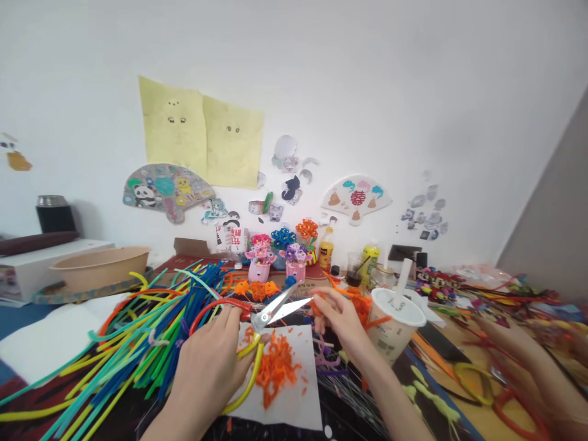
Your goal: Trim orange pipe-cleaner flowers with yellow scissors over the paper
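My left hand (209,346) is closed on a pair of scissors (263,320) with one red and one yellow handle. The blades are spread and point up to the right. At their tips, the fingers of my right hand (342,315) pinch a small fuzzy orange pipe cleaner piece (316,302), mostly hidden by the fingers. Below the blades lies a white sheet of paper (309,398) bearing a heap of orange fluff clippings (278,364). Several orange pipe cleaner shapes (256,290) rest behind the scissors.
A bundle of coloured pipe cleaners (151,343) spreads on the left. A lidded cup with a straw (390,324) stands close to my right forearm. Pipe cleaner flowers in pots (260,269) and bottles (326,250) line the back. Another person's blurred arm (528,349) is at right, near other scissors (498,383).
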`<state>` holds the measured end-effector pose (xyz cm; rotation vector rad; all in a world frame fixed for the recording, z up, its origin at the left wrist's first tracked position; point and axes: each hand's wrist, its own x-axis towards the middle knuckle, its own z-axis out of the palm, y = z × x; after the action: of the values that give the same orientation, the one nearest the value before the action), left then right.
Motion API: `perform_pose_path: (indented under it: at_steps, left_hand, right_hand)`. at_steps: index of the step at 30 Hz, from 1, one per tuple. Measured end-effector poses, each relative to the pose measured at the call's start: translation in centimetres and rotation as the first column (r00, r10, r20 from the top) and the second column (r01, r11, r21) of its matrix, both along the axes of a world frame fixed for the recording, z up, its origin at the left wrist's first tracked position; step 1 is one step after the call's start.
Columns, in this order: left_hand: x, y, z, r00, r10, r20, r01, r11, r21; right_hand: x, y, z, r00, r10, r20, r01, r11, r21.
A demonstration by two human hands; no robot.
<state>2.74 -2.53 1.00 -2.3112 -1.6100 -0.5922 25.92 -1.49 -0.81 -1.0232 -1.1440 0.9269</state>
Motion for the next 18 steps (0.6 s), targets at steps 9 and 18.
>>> perform_pose_path:
  at_steps: [9, 18]
  left_hand:
    - [-0.64, 0.62, -0.85, 0.990, -0.076, -0.115, 0.080, 0.996, 0.031]
    - [-0.86, 0.74, -0.60, 0.988, -0.073, -0.136, 0.068, 0.997, -0.045]
  right_hand:
    - [0.20, 0.24, -0.29, 0.998, -0.034, -0.054, 0.033, 0.999, -0.020]
    - [0.13, -0.35, 0.17, 0.998, 0.025, -0.051, -0.023, 0.998, 0.052]
